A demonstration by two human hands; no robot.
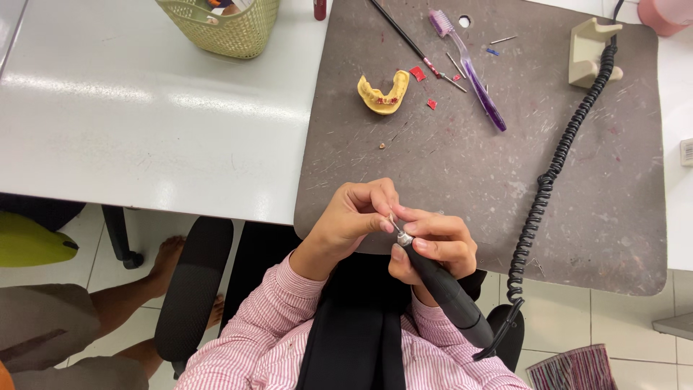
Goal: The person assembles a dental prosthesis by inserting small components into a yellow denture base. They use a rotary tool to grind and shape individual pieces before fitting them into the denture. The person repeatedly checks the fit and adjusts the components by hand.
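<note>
Right hand (433, 245) clamps a black pen-shaped rotary handpiece (444, 289), metal tip against a tiny piece, too small to identify, pinched in the left hand (354, 217) fingertips over the scuffed grey mat (469, 173).

A: Hands?
B: Right hand (433, 242) grips black rotary handpiece (444, 289), tip at small piece pinched by left hand (354, 217).
A: Mat?
B: Grey mat (462, 173): yellow dental cast (384, 94), purple toothbrush (469, 68), coiled cord (552, 166).
</note>
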